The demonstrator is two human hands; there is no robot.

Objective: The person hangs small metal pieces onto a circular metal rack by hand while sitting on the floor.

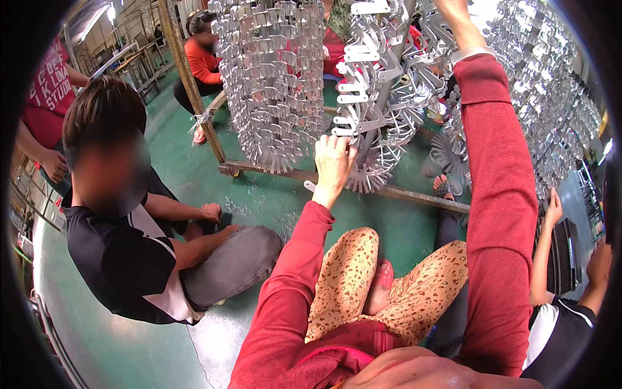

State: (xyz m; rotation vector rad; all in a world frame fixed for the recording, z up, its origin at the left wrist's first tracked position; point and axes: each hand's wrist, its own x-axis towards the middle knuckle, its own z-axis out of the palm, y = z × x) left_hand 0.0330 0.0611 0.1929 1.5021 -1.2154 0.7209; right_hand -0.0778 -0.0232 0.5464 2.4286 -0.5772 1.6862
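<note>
Flat silver metal brackets with holes (363, 55) hang in a tall cluster in front of me. My left hand (334, 163) is closed at the lower left of that cluster, its fingers curled round a metal bracket (310, 186) whose rounded end sticks out beside the wrist. Above the knuckles, the tabs of hanging brackets come right up to the fingers. High up on the right, my right hand (451, 8) reaches to the top edge of the view beside the brackets; its fingers are cut off, so what they hold is hidden.
Another hanging column of silver parts (269, 84) is at left, and a big shiny one (547, 84) at right. A wooden frame (414, 196) runs low across. Seated close by are a person at left (123, 259) and one at right (570, 330). Metal scraps litter the green floor (249, 204).
</note>
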